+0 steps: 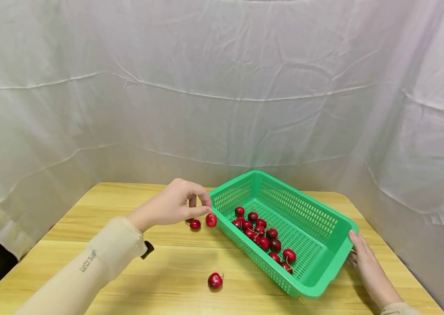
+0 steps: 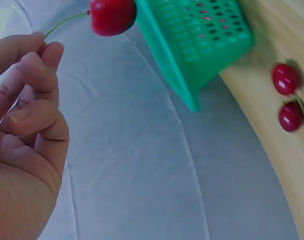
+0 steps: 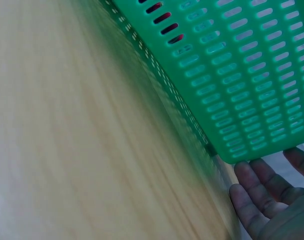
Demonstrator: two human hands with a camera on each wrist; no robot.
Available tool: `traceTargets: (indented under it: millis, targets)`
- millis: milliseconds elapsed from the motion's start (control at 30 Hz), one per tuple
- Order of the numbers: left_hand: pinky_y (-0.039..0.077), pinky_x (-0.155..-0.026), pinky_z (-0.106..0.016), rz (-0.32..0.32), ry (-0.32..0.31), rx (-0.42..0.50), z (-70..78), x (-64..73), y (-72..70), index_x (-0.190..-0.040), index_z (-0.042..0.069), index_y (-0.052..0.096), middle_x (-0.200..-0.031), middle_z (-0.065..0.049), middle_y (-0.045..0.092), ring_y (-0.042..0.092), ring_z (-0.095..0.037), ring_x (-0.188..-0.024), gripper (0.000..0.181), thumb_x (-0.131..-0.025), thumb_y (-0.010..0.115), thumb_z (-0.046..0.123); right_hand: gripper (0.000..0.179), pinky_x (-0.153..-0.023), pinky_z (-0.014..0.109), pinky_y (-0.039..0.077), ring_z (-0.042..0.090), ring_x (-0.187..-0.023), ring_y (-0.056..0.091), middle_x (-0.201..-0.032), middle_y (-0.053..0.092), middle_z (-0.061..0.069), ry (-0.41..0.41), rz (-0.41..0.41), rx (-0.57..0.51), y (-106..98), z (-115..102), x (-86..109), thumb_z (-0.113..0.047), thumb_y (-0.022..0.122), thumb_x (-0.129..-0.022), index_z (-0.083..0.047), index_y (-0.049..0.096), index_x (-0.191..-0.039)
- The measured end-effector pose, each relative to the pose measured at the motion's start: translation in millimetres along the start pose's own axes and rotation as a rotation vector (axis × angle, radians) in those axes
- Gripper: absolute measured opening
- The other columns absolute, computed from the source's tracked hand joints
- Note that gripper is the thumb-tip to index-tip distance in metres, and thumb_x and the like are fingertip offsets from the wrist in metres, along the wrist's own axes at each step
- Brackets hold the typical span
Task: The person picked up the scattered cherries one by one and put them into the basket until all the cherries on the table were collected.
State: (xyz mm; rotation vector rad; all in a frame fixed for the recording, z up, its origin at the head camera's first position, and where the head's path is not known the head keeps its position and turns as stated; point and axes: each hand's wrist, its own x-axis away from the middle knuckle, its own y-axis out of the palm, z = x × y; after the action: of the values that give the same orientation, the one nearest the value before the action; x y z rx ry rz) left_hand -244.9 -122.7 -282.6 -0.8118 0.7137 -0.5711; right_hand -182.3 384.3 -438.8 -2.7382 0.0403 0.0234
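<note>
My left hand (image 1: 178, 203) pinches a red cherry (image 2: 113, 16) by its green stem (image 2: 67, 24) between thumb and fingertips. The cherry hangs just outside the left rim of a green plastic basket (image 1: 339, 262). Several dark red cherries (image 1: 263, 243) lie inside, gathered along the basket's near left side. At the basket's right end, my right hand (image 1: 369, 267) grips it, with the thumb at the rim and fingers (image 3: 251, 182) at its lower edge. The basket looks tilted in the right wrist view.
On the wooden table (image 1: 167, 267), two cherries (image 2: 286, 78) joined at their stems lie left of the basket, partly behind the left hand in the head view. A single cherry (image 1: 215, 281) rests nearer the front. White cloth (image 1: 222, 122) hangs around the table's back and sides.
</note>
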Motion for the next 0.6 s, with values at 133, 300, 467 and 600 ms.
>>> traceTargets:
  millis: [133,300,467,600]
  targets:
    - [0.042,-0.053,-0.023,0.022,0.035,0.015,8.3,-16.5,3.6,-0.094,0.021,0.078,-0.086,0.008,0.077,0.054,-0.004,-0.057,0.006,-0.098,0.079,0.018,0.078,-0.090,0.006,0.046,-0.022,-0.108,0.051,-0.161,0.031,0.028,-0.011,0.003,-0.001,-1,1,-0.5,-0.052,0.011,-0.116,0.007,0.008,-0.167]
    - [0.041,-0.058,-0.022,0.021,0.061,0.030,17.8,-41.8,16.6,-0.095,0.019,0.079,-0.085,0.008,0.077,0.053,-0.004,-0.058,0.005,-0.099,0.078,0.018,0.076,-0.090,0.008,0.049,-0.020,-0.109,0.054,-0.155,0.036,0.025,-0.022,0.009,0.003,-1,2,-1.2,-0.051,0.011,-0.117,0.007,0.011,-0.166]
    - [0.042,-0.060,-0.020,-0.031,0.061,0.050,25.3,-68.0,36.3,-0.096,0.017,0.079,-0.080,0.008,0.074,0.048,-0.003,-0.054,0.005,-0.100,0.078,0.019,0.076,-0.091,0.008,0.049,-0.019,-0.109,0.054,-0.156,0.036,0.025,-0.029,0.005,-0.005,-1,3,-0.9,-0.051,0.012,-0.117,0.007,0.011,-0.166]
    - [0.044,-0.060,-0.019,-0.086,0.070,0.050,31.2,-90.3,52.2,-0.097,0.016,0.080,-0.085,0.006,0.077,0.048,-0.004,-0.051,0.006,-0.101,0.077,0.020,0.076,-0.091,0.008,0.048,-0.020,-0.110,0.054,-0.157,0.036,0.025,-0.030,0.003,-0.008,-1,2,-1.1,-0.051,0.012,-0.117,0.007,0.009,-0.166]
